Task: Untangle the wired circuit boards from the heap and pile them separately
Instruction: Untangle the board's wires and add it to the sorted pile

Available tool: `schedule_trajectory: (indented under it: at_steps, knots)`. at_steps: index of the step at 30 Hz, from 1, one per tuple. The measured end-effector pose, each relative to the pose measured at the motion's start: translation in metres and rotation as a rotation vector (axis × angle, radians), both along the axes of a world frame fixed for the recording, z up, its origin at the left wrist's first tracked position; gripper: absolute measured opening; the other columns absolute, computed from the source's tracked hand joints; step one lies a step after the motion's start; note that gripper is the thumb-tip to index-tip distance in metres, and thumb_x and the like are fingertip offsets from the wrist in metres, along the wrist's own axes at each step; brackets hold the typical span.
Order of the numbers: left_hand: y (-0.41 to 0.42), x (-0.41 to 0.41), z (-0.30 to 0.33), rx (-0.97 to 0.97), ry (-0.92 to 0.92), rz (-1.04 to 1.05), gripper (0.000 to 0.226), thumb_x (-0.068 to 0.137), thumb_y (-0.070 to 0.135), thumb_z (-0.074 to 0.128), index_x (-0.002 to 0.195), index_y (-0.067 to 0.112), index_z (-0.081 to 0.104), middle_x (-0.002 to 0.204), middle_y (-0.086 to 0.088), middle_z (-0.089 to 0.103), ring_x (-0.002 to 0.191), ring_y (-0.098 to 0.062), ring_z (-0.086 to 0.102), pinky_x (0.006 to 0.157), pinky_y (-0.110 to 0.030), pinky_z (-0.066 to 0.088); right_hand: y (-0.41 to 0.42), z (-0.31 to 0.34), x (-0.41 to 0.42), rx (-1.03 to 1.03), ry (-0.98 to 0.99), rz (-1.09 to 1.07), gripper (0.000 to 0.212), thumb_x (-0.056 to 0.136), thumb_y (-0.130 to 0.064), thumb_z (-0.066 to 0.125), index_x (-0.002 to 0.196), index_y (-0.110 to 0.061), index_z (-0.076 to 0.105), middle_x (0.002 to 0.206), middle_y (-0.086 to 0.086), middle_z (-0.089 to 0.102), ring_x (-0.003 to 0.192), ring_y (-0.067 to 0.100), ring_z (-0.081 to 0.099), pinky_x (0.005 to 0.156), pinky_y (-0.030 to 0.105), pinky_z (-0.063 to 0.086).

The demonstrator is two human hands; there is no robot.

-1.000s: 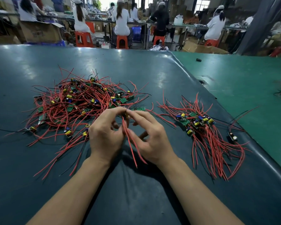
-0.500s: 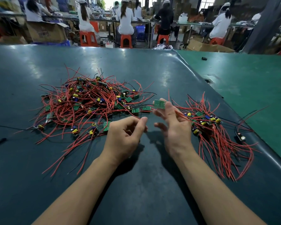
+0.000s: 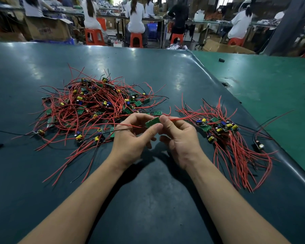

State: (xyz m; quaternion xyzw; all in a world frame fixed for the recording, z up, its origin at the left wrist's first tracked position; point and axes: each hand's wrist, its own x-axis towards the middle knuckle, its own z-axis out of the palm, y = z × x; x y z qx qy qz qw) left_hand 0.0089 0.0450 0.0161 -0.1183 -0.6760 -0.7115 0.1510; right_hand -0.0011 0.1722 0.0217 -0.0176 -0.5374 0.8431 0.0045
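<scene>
While both hands pinched 1 circuit board [image 3: 152, 122] mid-bench, left hand [image 3: 132, 139] and right hand [image 3: 179, 138] kept it lifted between the heap [image 3: 95, 110] and sorted pile [image 3: 234, 136], probably freeing its wires.

Both forearms are bare from the bottom edge up to the left hand [image 3: 130, 138] and right hand [image 3: 180, 140] (no sleeves, gloves, rings or watch showing).

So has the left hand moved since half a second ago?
Yes. The left hand has come up and right toward the sorted pile, now pinching the green board alongside the right hand.
</scene>
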Motion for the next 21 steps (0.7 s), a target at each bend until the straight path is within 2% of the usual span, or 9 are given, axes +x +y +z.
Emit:
schedule_trajectory:
  at_steps: [4, 8, 13, 17, 21]
  knots:
    - [-0.001, -0.003, -0.001, -0.011, -0.047, 0.028, 0.022, 0.078, 0.018, 0.074, 0.095, 0.006, 0.069, 0.069, 0.0, 0.071, 0.058, -0.01, 0.064, 0.048, -0.025, 0.054, 0.0, 0.001, 0.0, 0.051, -0.006, 0.023, 0.009, 0.085, -0.016, 0.069, 0.076, -0.015, 0.071, 0.067, -0.001, 0.07, 0.057, 0.008, 0.062, 0.048, 0.019, 0.048]
    - [-0.002, -0.005, -0.001, -0.006, -0.04, 0.092, 0.009, 0.083, 0.008, 0.073, 0.087, 0.002, 0.069, 0.065, -0.003, 0.068, 0.051, -0.013, 0.061, 0.048, -0.023, 0.051, 0.001, 0.0, -0.002, 0.114, 0.005, -0.032, 0.015, 0.088, -0.014, 0.068, 0.074, -0.015, 0.073, 0.065, -0.002, 0.069, 0.052, 0.007, 0.056, 0.045, 0.018, 0.042]
    - [-0.004, -0.005, 0.001, 0.067, -0.028, 0.1, 0.017, 0.083, 0.005, 0.072, 0.089, -0.009, 0.065, 0.064, -0.009, 0.063, 0.047, -0.014, 0.053, 0.044, -0.024, 0.046, 0.012, -0.001, -0.007, 0.074, -0.009, -0.098, 0.021, 0.094, -0.018, 0.063, 0.077, -0.014, 0.075, 0.063, -0.006, 0.063, 0.05, 0.003, 0.049, 0.041, 0.015, 0.033]
    - [-0.007, -0.006, 0.001, 0.119, -0.048, 0.088, 0.013, 0.084, 0.005, 0.071, 0.083, -0.005, 0.065, 0.059, -0.002, 0.063, 0.045, -0.013, 0.05, 0.043, -0.024, 0.043, 0.018, 0.0, -0.01, 0.04, 0.019, -0.18, 0.019, 0.095, -0.015, 0.062, 0.08, -0.013, 0.073, 0.066, -0.005, 0.06, 0.049, 0.003, 0.045, 0.039, 0.015, 0.031]
    - [-0.009, -0.006, 0.002, 0.206, -0.074, 0.031, 0.016, 0.081, 0.006, 0.074, 0.07, 0.005, 0.063, 0.052, -0.004, 0.057, 0.04, -0.013, 0.044, 0.04, -0.022, 0.037, 0.023, 0.003, -0.013, -0.081, 0.061, -0.215, 0.02, 0.096, -0.011, 0.058, 0.08, -0.009, 0.069, 0.069, 0.001, 0.059, 0.049, 0.005, 0.045, 0.038, 0.016, 0.03]
